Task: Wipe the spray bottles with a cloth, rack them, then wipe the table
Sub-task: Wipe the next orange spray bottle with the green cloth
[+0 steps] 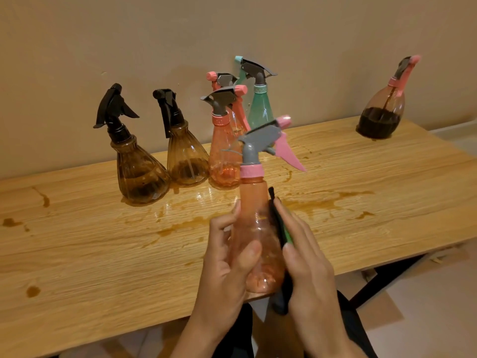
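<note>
My left hand [227, 257] grips a pink spray bottle [259, 228] with a grey head and pink trigger, held upright above the table's near edge. My right hand [307, 259] presses a dark cloth with a green edge [280, 228] against the bottle's right side. On the wooden table [103, 254] stand two brown bottles with black heads [140, 174] [185, 161], two pink bottles [223, 161] [232, 99] and a green bottle [259, 104] near the wall.
Another pink-headed bottle with dark liquid [382, 112] stands at the table's far right. Brown spills [309, 202] and drops [33, 291] lie across the tabletop. A beige wall runs behind the table. The table's black leg [382, 277] shows at the right.
</note>
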Motion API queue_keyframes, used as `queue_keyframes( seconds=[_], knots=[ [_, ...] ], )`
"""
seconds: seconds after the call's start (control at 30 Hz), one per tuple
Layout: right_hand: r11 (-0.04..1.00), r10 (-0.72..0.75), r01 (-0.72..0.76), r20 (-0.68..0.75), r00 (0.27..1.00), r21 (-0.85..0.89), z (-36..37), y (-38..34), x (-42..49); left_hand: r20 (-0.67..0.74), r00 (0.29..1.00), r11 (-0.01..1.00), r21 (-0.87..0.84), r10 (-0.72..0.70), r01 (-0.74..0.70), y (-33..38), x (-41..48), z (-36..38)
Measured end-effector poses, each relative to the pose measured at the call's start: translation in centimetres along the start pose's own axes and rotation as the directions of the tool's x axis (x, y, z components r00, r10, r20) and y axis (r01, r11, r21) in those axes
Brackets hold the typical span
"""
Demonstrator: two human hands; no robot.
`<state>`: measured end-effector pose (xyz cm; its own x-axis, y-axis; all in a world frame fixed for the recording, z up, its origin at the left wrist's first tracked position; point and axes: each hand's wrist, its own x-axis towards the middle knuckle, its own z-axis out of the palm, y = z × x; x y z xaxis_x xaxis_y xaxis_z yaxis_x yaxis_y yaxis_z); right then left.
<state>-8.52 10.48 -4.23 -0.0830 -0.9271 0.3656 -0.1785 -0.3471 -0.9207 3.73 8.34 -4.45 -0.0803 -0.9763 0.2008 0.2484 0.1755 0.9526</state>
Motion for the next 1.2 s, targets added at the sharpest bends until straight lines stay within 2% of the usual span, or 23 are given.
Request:
queue_keyframes(
  seconds=[0.07,0.1,0.27,0.37,0.43,0.5,0.6,0.67,0.73,0.83,1.07,1.13,1.2],
  knots=[
    [0.993,0.049,-0.051,0.022,0.999,0.111,-0.6,-0.6,1.4,0.030,1.000,0.999,0.048,0.000,-0.001,-0.1,-0.1,0.0],
    [0.993,0.040,-0.043,0.033,0.999,0.109,-0.7,-0.8,1.8,0.022,1.000,0.999,0.034,-0.009,0.008,-0.2,-0.1,0.0],
    [0.963,-0.180,0.193,0.085,0.980,-0.188,0.3,-0.2,0.0,-0.006,1.000,0.997,-0.078,-0.016,0.015,-0.3,0.4,-0.2],
    [0.919,-0.252,0.271,0.102,0.962,-0.286,0.6,0.7,-1.2,-0.065,0.998,0.995,-0.102,-0.015,0.009,-0.3,0.7,0.0],
    [0.912,-0.251,0.274,0.115,0.961,-0.304,0.8,1.1,-1.6,-0.109,0.993,0.991,-0.132,-0.036,0.021,-0.3,0.8,-0.2],
    [0.939,-0.192,0.210,0.090,0.977,-0.274,0.7,1.0,-1.4,-0.103,0.994,0.988,-0.153,-0.043,0.027,-0.2,0.8,-0.3],
    [0.998,-0.014,0.017,0.045,0.999,-0.056,-0.1,0.0,0.2,-0.010,0.999,0.994,-0.103,-0.034,0.033,0.0,0.4,-0.1],
    [0.997,0.023,-0.026,0.044,0.999,0.073,-0.7,-0.5,1.5,0.030,0.999,0.997,-0.066,-0.029,0.031,0.0,0.1,0.1],
    [0.999,-0.015,0.014,0.047,0.999,0.033,-0.8,-0.8,1.7,0.002,1.000,0.997,-0.075,-0.015,0.015,-0.1,0.0,0.2],
    [0.985,-0.089,0.095,0.050,0.995,-0.144,-0.1,-0.2,0.2,-0.041,0.999,0.994,-0.107,0.006,-0.011,-0.1,0.1,0.2],
    [0.890,-0.315,0.321,0.071,0.946,-0.323,0.0,0.5,-0.5,0.008,1.000,0.996,-0.091,-0.003,0.004,0.0,0.2,0.3],
    [0.886,-0.326,0.333,0.076,0.942,-0.322,-0.1,0.6,-0.3,0.012,1.000,0.997,-0.077,-0.008,0.009,0.1,0.2,0.2],
    [0.949,-0.233,0.234,0.031,0.972,-0.209,-0.4,0.5,0.3,0.002,1.000,0.998,-0.062,-0.013,0.013,0.1,0.1,0.1]
  ],
)
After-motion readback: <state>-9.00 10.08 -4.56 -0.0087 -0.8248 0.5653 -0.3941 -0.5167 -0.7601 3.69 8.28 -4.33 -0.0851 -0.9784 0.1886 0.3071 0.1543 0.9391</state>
